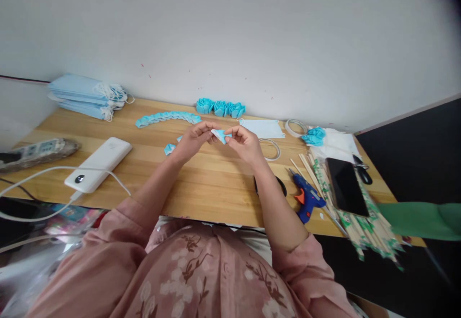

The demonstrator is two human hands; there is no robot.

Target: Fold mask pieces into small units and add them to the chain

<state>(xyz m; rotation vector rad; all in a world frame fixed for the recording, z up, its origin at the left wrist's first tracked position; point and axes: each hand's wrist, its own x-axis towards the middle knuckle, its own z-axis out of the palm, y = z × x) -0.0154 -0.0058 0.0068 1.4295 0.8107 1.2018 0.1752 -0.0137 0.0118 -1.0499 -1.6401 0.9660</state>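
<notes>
My left hand (pixel 193 140) and my right hand (pixel 245 142) meet above the middle of the wooden table (pixel 201 188). Both pinch a small folded piece of light blue mask fabric (pixel 220 135) between thumb and fingertips. Two small blue fabric scraps (pixel 170 148) lie on the table just left of my left hand. A curved row of folded blue pieces (pixel 167 117) lies behind the hands, and three finished blue fabric flowers (pixel 220 107) sit against the wall.
A stack of blue face masks (pixel 86 96) sits at the far left. A white power bank (pixel 99 164) with a cable, a power strip (pixel 38 152), a flat mask (pixel 262 128), tape rolls (pixel 296 127), a blue glue gun (pixel 307 198), a phone (pixel 346 186) and wrapped chopsticks (pixel 360 222) lie around.
</notes>
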